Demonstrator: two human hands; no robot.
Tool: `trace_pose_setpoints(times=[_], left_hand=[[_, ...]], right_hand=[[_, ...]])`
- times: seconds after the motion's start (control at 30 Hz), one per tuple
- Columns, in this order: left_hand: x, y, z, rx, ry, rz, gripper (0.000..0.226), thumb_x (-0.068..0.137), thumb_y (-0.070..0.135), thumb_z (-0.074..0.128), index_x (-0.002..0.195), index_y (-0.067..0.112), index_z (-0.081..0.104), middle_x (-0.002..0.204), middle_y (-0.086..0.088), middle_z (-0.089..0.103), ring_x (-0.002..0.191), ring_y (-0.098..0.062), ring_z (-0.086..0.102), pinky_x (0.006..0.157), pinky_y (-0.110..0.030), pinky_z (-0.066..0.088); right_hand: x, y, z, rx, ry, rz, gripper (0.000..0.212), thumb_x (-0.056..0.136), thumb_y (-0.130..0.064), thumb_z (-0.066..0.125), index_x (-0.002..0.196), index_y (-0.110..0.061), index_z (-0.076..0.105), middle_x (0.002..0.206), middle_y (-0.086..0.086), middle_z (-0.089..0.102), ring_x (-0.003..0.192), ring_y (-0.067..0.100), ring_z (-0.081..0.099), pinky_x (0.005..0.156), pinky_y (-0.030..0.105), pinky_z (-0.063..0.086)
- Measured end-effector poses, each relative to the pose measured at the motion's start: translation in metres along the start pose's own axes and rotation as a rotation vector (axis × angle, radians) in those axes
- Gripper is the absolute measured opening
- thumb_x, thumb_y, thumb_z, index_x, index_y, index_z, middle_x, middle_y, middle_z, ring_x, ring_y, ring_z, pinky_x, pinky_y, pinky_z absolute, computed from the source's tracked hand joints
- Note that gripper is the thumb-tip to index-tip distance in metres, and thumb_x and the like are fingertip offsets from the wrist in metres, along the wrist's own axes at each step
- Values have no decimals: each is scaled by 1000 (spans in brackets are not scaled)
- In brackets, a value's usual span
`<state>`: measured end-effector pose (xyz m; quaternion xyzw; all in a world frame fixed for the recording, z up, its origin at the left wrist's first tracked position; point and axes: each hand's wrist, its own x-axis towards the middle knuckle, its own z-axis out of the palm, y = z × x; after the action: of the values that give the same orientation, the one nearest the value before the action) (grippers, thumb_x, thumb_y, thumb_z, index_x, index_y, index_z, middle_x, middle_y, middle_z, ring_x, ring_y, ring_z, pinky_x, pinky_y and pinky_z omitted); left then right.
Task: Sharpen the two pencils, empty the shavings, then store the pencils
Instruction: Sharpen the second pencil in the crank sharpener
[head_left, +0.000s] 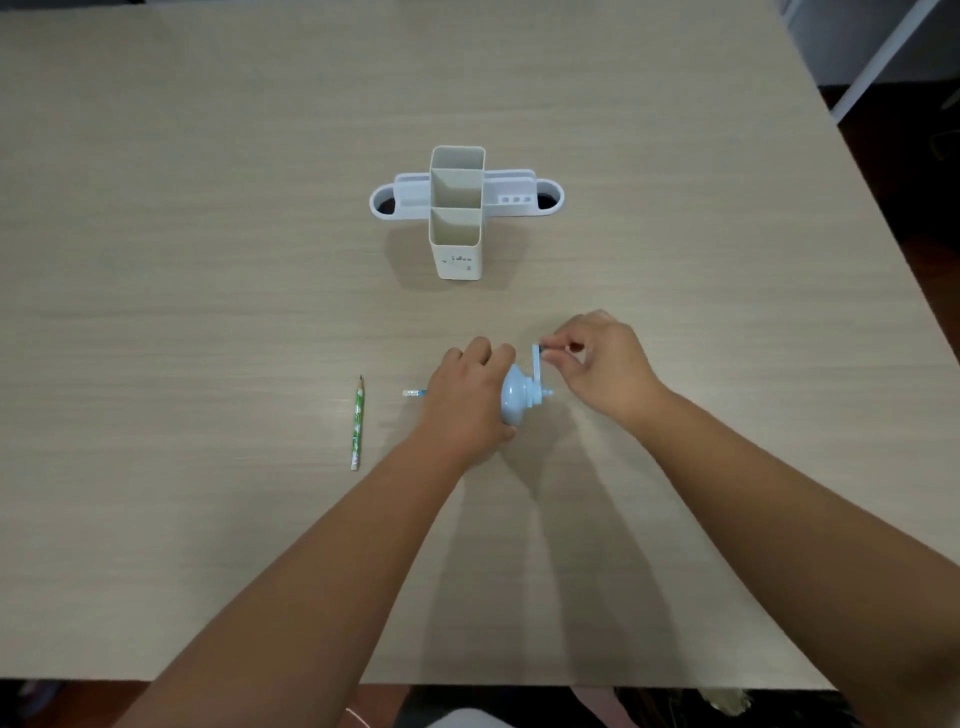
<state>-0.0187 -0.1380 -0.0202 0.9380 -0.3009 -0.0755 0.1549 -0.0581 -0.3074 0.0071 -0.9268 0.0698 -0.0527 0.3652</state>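
Note:
A light blue crank sharpener (514, 397) stands on the table, and my left hand (465, 397) wraps over its body from the left. The end of a blue pencil (414, 393) sticks out leftward from under that hand; the rest is hidden. My right hand (597, 364) pinches the knob of the crank handle (536, 358), which points up. A green pencil (357, 423) lies loose on the table to the left, its sharp tip pointing away from me.
A white and cream desk organiser (457, 208) with several open compartments stands further back at the centre. The table's right edge (883, 249) runs diagonally, with a white frame beyond it. The near edge lies below my forearms.

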Motion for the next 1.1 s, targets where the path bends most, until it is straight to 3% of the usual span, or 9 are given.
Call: trace_pose_setpoints(times=[0.1,0.17,0.23,0.33,0.5,0.6,0.8,0.93,1.1], left_hand=[[-1,2,1,1,15,-23,71,46,29,85,104,14,48,97,-3,46,75,-22,35,65,-33,36],[-1,1,4,7,15,-26,70,46,28,85,104,14,48,96,-3,46,74,-22,35,64,-32,32],[1,1,3,20,2,-14,70,46,25,85,105,14,49,97,-4,46,74,-22,35,64,-31,32],[1,2,2,1,-18,-3,71,46,25,85,107,14,50,99,-4,46,76,-23,35,65,-33,37],[0,2,3,6,4,-17,70,46,28,85,105,14,49,98,-5,47,74,-23,36,65,-35,40],[0,3,5,7,8,-26,67,46,25,83,103,14,50,95,-5,46,72,-23,35,63,-32,32],[0,1,2,-9,-4,10,70,46,28,85,106,15,49,98,-4,46,75,-23,37,66,-34,38],[-1,3,2,-7,4,-2,69,48,27,85,105,15,48,99,-4,46,76,-23,38,64,-32,34],[-3,4,2,13,-31,-28,72,49,27,86,108,15,47,104,-4,47,80,-22,39,65,-31,33]], right_hand=[[-21,16,18,-137,-259,15,14,77,-7,63,65,1,66,66,19,66,70,36,57,72,38,48],[-51,12,5,-46,-342,14,7,76,-8,70,69,-6,68,67,8,67,72,27,59,72,33,50],[-53,1,-13,118,-267,-8,5,75,-9,74,77,-11,72,71,-4,65,73,11,58,71,19,46],[-12,0,-16,109,-65,41,5,77,-12,72,82,-10,73,75,4,67,75,15,57,70,15,41],[-22,21,16,-111,-299,57,5,74,-5,69,71,-1,69,68,16,69,64,29,60,61,23,35],[-55,8,-7,29,-368,79,6,76,-10,72,81,-10,73,70,-8,65,65,6,59,64,16,44],[-2,6,-8,107,-27,112,9,78,-12,70,87,-14,73,74,-11,59,72,12,56,69,6,39],[-12,31,26,-80,-207,133,5,76,-11,69,78,-8,72,76,11,72,75,28,64,59,24,40],[-42,32,21,94,-340,214,9,76,-13,73,85,-14,74,83,-1,72,74,5,64,63,1,41]])
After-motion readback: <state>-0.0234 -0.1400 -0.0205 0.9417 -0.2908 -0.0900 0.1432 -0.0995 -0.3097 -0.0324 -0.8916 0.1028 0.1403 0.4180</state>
